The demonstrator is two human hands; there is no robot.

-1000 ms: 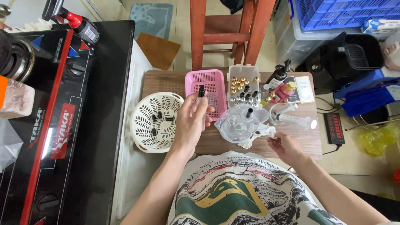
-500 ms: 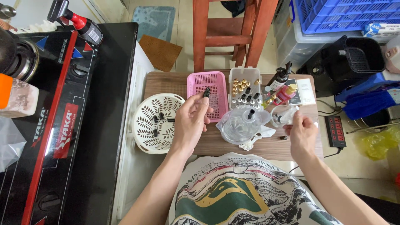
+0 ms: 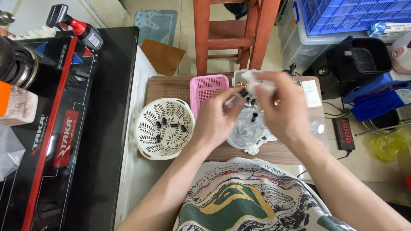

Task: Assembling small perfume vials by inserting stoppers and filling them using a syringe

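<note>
A small wooden desk [image 3: 165, 87] stood on pale tiled floor [image 3: 188, 13] before a red-brown wooden chair [image 3: 233, 32], with a blue crate [image 3: 351, 15] and a black stove [image 3: 64, 128] alongside

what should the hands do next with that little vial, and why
Probably lower the vial back over the clear bag. The left hand pinches it and the right hand meets it with something white, both raised above the table, so a slip would fall among other small parts.
</note>
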